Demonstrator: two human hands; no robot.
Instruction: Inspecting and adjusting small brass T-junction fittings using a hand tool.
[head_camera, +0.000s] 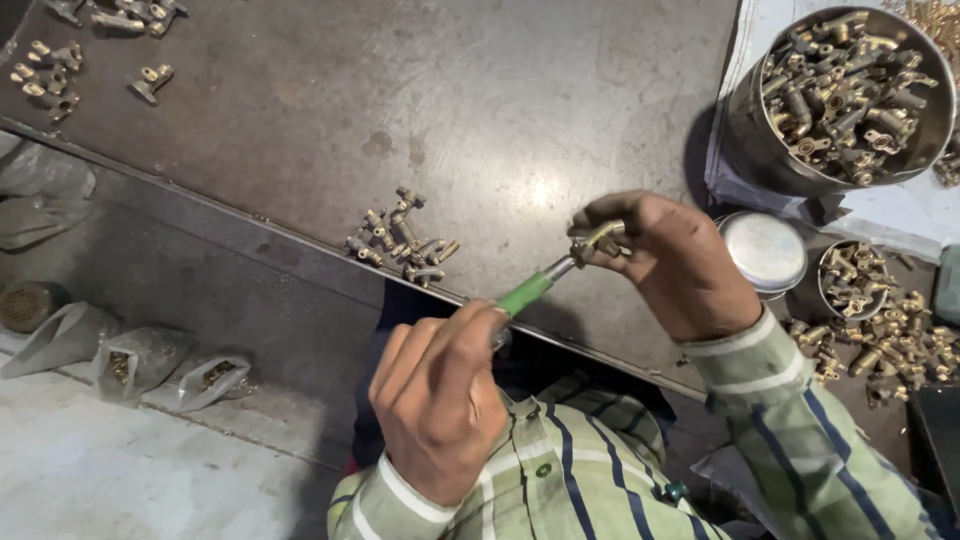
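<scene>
Hands first: the left hand (437, 400) is clenched on a green-handled screwdriver (530, 290), and the right hand (672, 262) pinches a brass fitting (598, 240) over the dark surface (500, 90). A steel tub (745, 140) and a small tin (826, 290) hold more fittings; the tool's tip is hidden.

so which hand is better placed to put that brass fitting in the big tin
Probably the right hand: it holds the brass fitting, on the big tin's side. The left hand is gripping the green-handled screwdriver.
</scene>
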